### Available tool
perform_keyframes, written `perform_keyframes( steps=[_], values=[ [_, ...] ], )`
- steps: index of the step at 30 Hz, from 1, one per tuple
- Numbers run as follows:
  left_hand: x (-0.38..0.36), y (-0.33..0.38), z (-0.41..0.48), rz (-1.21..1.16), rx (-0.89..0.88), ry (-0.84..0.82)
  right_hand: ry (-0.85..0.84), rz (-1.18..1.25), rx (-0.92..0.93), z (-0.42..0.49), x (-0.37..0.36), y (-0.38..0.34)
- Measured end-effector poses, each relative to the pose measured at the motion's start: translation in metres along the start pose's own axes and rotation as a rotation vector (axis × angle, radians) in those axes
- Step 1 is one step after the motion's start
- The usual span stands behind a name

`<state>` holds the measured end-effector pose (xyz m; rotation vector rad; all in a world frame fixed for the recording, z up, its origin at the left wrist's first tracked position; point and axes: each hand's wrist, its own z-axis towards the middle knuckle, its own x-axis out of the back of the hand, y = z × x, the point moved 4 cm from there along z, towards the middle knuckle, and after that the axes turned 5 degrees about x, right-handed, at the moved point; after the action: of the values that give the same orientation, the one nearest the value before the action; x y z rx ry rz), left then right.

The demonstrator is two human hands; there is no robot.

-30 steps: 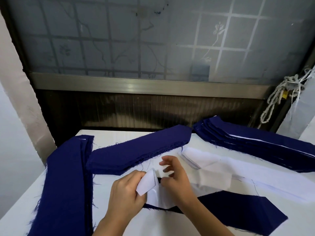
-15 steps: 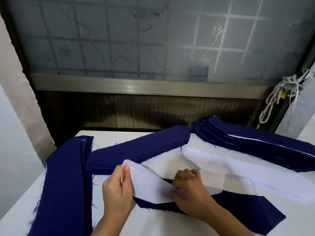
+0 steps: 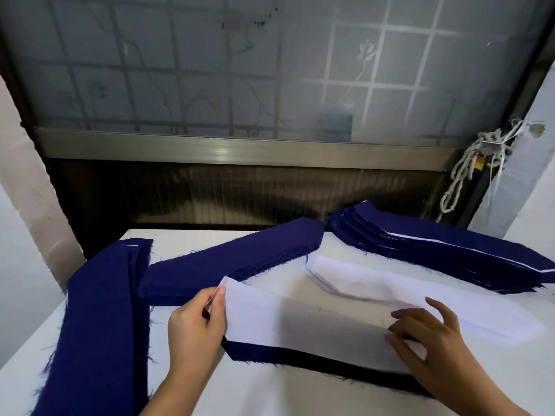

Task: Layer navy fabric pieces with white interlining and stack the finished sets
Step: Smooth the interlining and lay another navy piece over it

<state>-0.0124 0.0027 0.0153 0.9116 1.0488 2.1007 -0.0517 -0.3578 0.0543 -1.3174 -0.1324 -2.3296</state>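
Since the earlier frame we have drawn the white interlining strip (image 3: 300, 322) out along the navy piece (image 3: 264, 354) on the bench (image 3: 270, 394). The left hand (image 3: 195, 331) pinches its corner, and the right hand (image 3: 429, 334) presses it flat-fingered. Finished sets (image 3: 450, 250) lie stacked far right; unpaired navy pieces (image 3: 234, 265) remain.

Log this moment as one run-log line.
step: white interlining laid over navy piece | left hand: pinches its left end | right hand: fingers rest on its right end | layered stack: far right
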Motion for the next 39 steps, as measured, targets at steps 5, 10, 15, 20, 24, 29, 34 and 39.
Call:
perform_keyframes(
  steps=[5, 10, 15, 20, 24, 29, 34, 39],
  values=[
    [-0.002, -0.008, 0.002, 0.039, 0.136, -0.092, -0.12, 0.005, -0.164, -0.009, 0.005, 0.026],
    [-0.004, -0.011, 0.005, 0.307, 0.248, -0.163, -0.146, 0.043, -0.352, -0.025, 0.001, 0.049],
    [-0.005, -0.004, 0.003, 0.434, 0.23, -0.205, -0.054, -0.062, -0.481, -0.043, -0.009, 0.06],
    [-0.007, -0.009, 0.006, 0.479, 0.219, -0.196, -0.004, -0.201, -0.448, -0.043, -0.009, 0.053],
    [-0.007, -0.007, 0.005, 0.523, 0.199, -0.188, 0.033, -0.219, -0.526, -0.045, -0.007, 0.052],
    [-0.009, -0.009, 0.007, 0.568, 0.17, -0.163, 0.062, -0.172, -0.622, -0.048, -0.003, 0.049],
    [-0.01, -0.008, 0.004, 0.596, 0.111, -0.151, 0.05, -0.117, -0.702, -0.051, 0.0, 0.05],
    [-0.008, -0.007, 0.004, 0.595, 0.08, -0.136, 0.051, -0.094, -0.712, -0.052, 0.001, 0.052]
  ],
)
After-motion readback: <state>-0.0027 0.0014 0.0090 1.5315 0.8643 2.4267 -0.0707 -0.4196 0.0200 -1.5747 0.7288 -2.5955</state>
